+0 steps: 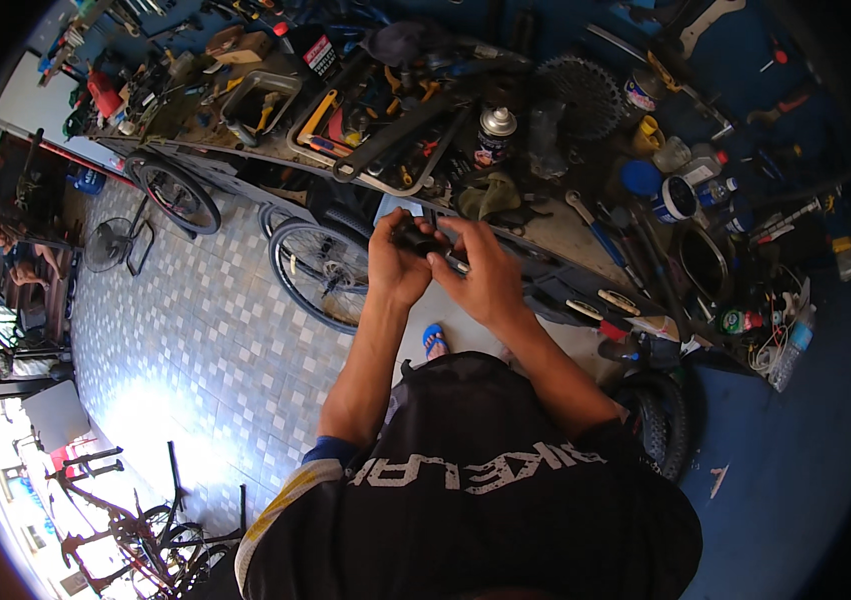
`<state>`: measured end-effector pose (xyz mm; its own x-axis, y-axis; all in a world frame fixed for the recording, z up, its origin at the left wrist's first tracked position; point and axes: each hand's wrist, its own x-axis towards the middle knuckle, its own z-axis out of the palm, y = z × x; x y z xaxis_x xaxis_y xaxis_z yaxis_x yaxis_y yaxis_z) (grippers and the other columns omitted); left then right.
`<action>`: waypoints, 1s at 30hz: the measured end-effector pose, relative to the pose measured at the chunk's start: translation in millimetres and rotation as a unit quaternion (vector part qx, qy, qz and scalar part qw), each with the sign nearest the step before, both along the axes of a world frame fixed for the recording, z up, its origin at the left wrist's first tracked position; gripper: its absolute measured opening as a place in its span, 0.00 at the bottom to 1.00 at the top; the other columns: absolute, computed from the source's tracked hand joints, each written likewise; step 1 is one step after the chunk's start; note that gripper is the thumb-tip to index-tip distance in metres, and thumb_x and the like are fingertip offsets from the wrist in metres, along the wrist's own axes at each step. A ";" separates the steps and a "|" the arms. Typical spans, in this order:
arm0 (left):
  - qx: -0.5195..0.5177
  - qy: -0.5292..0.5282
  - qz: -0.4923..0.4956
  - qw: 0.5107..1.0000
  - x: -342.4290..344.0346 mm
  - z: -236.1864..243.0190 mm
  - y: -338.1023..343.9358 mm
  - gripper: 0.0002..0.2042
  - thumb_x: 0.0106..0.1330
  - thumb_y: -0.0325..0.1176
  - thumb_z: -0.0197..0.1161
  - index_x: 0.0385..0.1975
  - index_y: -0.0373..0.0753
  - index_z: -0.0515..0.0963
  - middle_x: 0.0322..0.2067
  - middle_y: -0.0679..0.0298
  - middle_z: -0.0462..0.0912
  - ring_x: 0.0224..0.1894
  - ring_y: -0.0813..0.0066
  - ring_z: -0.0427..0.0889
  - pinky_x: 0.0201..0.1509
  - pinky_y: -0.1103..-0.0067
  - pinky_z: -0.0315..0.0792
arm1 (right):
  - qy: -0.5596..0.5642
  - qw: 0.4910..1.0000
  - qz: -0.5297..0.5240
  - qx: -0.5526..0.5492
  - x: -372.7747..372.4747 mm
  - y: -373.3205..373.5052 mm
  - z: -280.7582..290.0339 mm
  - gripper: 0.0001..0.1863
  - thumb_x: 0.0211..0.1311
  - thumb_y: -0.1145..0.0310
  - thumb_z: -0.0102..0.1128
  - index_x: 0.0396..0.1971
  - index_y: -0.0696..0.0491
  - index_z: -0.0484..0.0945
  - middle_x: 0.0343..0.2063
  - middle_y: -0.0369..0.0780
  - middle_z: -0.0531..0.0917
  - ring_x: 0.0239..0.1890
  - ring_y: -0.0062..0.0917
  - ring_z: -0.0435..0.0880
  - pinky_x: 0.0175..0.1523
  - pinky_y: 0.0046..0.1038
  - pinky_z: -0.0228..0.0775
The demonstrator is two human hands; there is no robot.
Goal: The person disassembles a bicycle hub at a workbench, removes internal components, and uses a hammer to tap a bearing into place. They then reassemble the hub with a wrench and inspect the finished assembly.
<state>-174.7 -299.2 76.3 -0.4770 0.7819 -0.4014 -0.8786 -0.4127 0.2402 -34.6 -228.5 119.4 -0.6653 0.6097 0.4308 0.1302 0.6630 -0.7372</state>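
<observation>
Just in front of the bench's near edge, both my hands are raised close together before my chest. My left hand (397, 268) is curled around a short, dark cylindrical part (417, 238), whose exact kind I cannot make out. From the right, my right hand (485, 272) meets it, fingers bent and thumb tip against the part's end. A small shiny metal piece (459, 267) shows between that thumb and the fingers. Beyond the hands, a greenish crumpled cloth (491, 194) lies on the bench, with a spray can (495, 135) upright behind it.
A cluttered workbench (570, 235) crosses ahead, bearing a tool tray (407, 186), a large toothed sprocket (585, 95), a long wrench (595, 228) and several jars. Bicycle wheels (320, 270) lean below it. A fan (110, 245) stands on the tiled floor; bicycle frames (125, 520) are at lower left.
</observation>
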 end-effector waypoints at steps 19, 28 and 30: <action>-0.114 0.728 0.021 0.676 12.5 54.2 -49.9 0.18 0.55 0.23 0.81 0.45 0.36 0.86 0.33 0.62 0.85 0.34 0.73 0.83 0.40 0.76 0.76 | 0.067 0.988 0.138 -0.024 26.7 23.8 88.1 0.10 0.69 0.74 0.66 0.48 0.55 0.85 0.47 0.41 0.85 0.50 0.31 0.83 0.57 0.32 0.74; -0.099 0.707 -0.089 0.694 45.8 19.8 -35.0 0.10 0.60 0.23 0.75 0.39 0.32 0.84 0.33 0.61 0.85 0.34 0.76 0.82 0.39 0.77 0.76 | 0.052 0.975 0.148 -0.158 51.2 23.2 44.2 0.15 0.68 0.66 0.71 0.52 0.53 0.86 0.42 0.39 0.86 0.47 0.28 0.85 0.52 0.32 0.76; -0.118 0.663 -0.129 0.728 60.1 9.9 -39.3 0.09 0.63 0.25 0.75 0.42 0.34 0.85 0.34 0.66 0.86 0.35 0.82 0.80 0.39 0.79 0.75 | 0.066 0.943 0.180 -0.271 67.7 40.4 26.2 0.29 0.68 0.63 0.74 0.67 0.49 0.77 0.49 0.41 0.85 0.48 0.24 0.85 0.53 0.30 0.77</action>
